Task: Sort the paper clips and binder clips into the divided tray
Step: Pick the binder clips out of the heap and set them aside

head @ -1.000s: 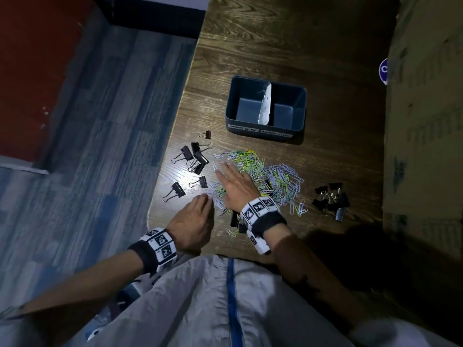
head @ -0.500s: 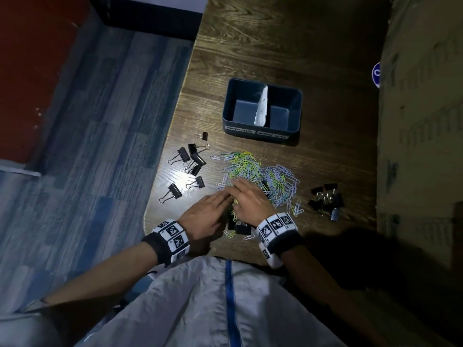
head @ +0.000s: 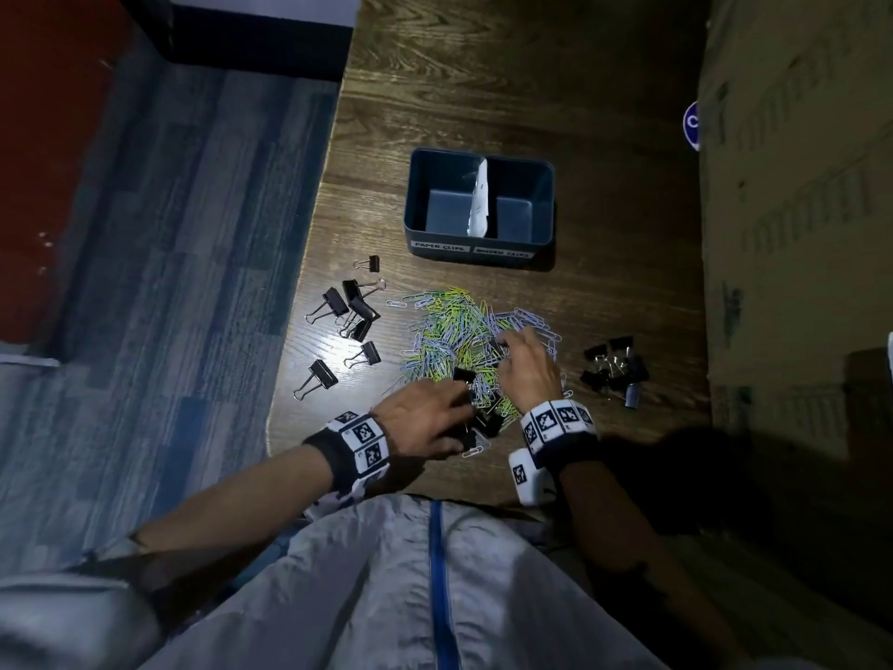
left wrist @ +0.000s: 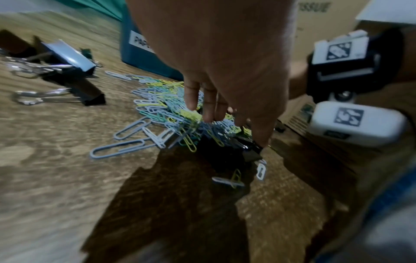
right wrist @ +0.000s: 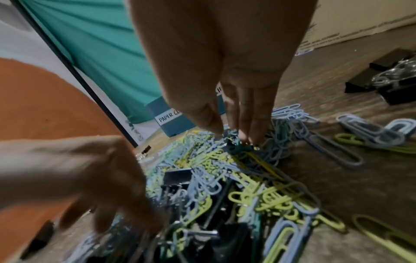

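Head view, tray: the divided tray stands on the wooden surface beyond the clips, both compartments bare, a white divider between them; the front labels read paper clips on the left, binder clips on the right.
Head view, clips: the pile of paper clips lies between tray and person; loose binder clips are scattered to its left, a second cluster of binder clips sits well to its right.
Head view, hands: the left hand lies at the near edge of the pile, fingers reaching over black clips there; the right hand is on the pile's right part, fingertips down among the clips.
Left wrist view: the left hand hangs fingers down and loosely straight; whether the thumb tip touches the black binder clip I cannot tell. It grips nothing that I can see.
Right wrist view: the right hand has thumb and fingers drawn together on a small tangle of paper clips at the top of the pile, seemingly a pinch. Black binder clips lie buried lower in the heap.
Step in hand, my judgement: separating a pinch from the mixed pile. Nothing is sorted yet.
Doing it well: lift slowly and shake lightly, since the clips interlock and will trail strands. Pulling the buried black clips out first would help, then dropping each kind by its label.
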`<state>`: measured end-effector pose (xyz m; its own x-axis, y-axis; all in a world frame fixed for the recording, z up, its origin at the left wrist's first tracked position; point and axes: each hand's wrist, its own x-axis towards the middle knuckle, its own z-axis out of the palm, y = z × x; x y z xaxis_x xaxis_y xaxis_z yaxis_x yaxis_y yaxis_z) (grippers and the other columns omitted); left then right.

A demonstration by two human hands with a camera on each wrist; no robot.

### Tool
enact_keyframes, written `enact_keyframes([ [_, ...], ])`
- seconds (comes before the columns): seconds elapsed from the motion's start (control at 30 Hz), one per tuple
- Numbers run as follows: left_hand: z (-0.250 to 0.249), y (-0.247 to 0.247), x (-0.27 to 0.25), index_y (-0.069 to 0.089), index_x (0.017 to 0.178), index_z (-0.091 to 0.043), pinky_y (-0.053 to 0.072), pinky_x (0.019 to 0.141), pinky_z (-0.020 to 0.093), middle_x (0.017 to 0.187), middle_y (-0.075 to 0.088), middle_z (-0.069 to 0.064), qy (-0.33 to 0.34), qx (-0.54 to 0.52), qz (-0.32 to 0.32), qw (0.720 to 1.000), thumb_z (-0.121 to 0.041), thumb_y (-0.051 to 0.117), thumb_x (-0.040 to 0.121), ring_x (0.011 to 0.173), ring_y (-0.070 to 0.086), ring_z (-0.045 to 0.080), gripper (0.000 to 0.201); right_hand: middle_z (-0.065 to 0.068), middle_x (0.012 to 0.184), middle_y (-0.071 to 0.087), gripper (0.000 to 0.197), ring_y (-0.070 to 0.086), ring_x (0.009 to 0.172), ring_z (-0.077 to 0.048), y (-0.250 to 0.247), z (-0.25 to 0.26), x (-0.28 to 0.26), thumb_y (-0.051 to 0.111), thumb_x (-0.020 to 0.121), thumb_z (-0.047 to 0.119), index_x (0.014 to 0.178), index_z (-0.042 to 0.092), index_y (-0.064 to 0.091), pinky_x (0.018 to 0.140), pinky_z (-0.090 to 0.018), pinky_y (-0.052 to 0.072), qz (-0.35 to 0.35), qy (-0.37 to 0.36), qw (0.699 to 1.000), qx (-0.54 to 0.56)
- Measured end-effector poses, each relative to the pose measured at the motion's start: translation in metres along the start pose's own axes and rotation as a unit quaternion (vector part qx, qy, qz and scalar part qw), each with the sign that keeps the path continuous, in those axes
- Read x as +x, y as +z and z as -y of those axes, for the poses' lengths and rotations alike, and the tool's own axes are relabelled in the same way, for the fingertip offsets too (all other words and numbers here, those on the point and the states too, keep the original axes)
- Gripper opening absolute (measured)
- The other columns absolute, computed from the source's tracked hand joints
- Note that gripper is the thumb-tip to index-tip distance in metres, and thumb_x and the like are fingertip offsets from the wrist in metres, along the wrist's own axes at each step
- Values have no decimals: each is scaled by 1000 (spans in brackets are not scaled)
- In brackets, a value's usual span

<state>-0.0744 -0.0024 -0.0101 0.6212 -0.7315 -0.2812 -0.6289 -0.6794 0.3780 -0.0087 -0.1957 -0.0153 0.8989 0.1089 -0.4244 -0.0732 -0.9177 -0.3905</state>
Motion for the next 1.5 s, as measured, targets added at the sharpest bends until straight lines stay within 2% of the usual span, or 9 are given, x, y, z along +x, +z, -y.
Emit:
enact_keyframes([
  [0.17,-18,1,5,46,134,-19,45,93,44,137,43,14,17,67,81,994,-20,63,86,123,44,30,51,-5,122,47,66,57,86,-21,-1,-1,8,57,85,-11,137,28,52,72,-41,58,12,-45,998,-44],
  [0.33,-21,-1,11,44,133,-17,49,90,42,138,39,11,-5,50,113,992,-14,72,76,123,42,28,64,-8,124,48,49,61,88,-25,-6,-4,8,64,85,-5,127,20,59,76,-43,59,11,-82,995,-58],
  [0.43,-20,-4,10,46,128,-11,52,79,39,131,46,12,-16,13,82,996,-7,65,82,113,50,27,50,-8,122,47,44,60,90,-24,-6,-7,8,67,84,-2,123,17,60,77,-42,59,11,-94,994,-62],
  [0.6,-16,-14,3,50,121,-8,48,60,35,113,51,8,-42,-99,0,994,-16,63,81,79,56,23,43,-3,106,44,53,49,95,-18,-4,-10,9,70,80,2,128,24,60,75,-39,55,15,-135,986,-93],
  [0.73,-6,-24,-9,42,135,-15,53,74,28,127,49,3,-95,-167,-36,981,-26,63,88,88,59,14,53,-1,97,44,30,46,93,-19,-2,-5,11,68,85,26,115,21,69,77,-41,52,-32,-105,991,-76],
  [0.83,8,-32,-29,46,136,-13,48,81,22,124,53,4,-152,-203,-89,963,-25,59,93,84,54,7,46,-3,100,46,37,48,94,-21,1,-2,12,75,84,35,115,16,69,82,-40,52,-25,-95,991,-89],
  [1.13,68,-32,-82,55,131,-13,51,82,29,119,60,8,-410,-260,-223,845,-14,63,91,92,58,18,41,-9,128,52,32,54,116,-28,-7,11,13,72,86,17,117,12,63,97,-40,47,44,-55,994,-88],
  [1.27,98,-31,-76,54,133,-22,54,83,35,116,65,6,-441,-270,-216,828,-19,60,92,89,64,21,42,-6,116,52,15,59,101,-28,-7,12,13,69,86,12,98,12,60,86,-42,53,44,-43,996,-67],
  [1.5,106,-36,-59,50,129,-20,54,83,43,120,61,10,-450,-187,-128,864,-23,59,93,97,62,27,37,-4,106,60,6,62,87,-26,-5,1,11,63,88,11,86,11,68,71,-34,51,-6,-44,998,-37],
])
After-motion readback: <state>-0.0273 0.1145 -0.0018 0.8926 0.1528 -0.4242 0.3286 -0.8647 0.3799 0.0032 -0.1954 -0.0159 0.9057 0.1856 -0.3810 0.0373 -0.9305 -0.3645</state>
